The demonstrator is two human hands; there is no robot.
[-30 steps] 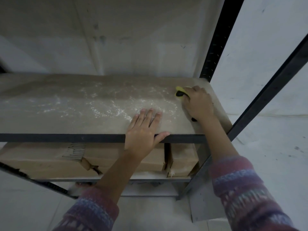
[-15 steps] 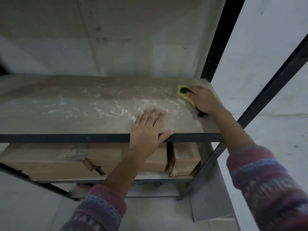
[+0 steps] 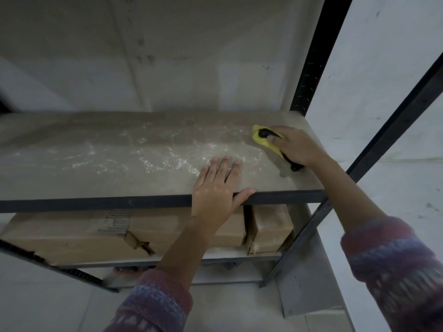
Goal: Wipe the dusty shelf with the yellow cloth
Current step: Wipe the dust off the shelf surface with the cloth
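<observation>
Now right hand (image 3: 298, 147) presses yellow cloth (image 3: 263, 141); left hand (image 3: 217, 188) flat on shelf (image 3: 107, 173).

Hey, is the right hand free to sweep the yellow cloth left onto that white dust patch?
Probably yes. The right hand presses the yellow cloth flat beside the dust patch, with bare shelf between. Only the left hand, resting at the front edge, might block a low sweep.

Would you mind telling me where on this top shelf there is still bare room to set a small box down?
The shelf is bare from its left end up to the left hand at the front edge, though dusty. The right end is crowded: the right hand presses the yellow cloth there. The level below is filled with cardboard boxes.
</observation>
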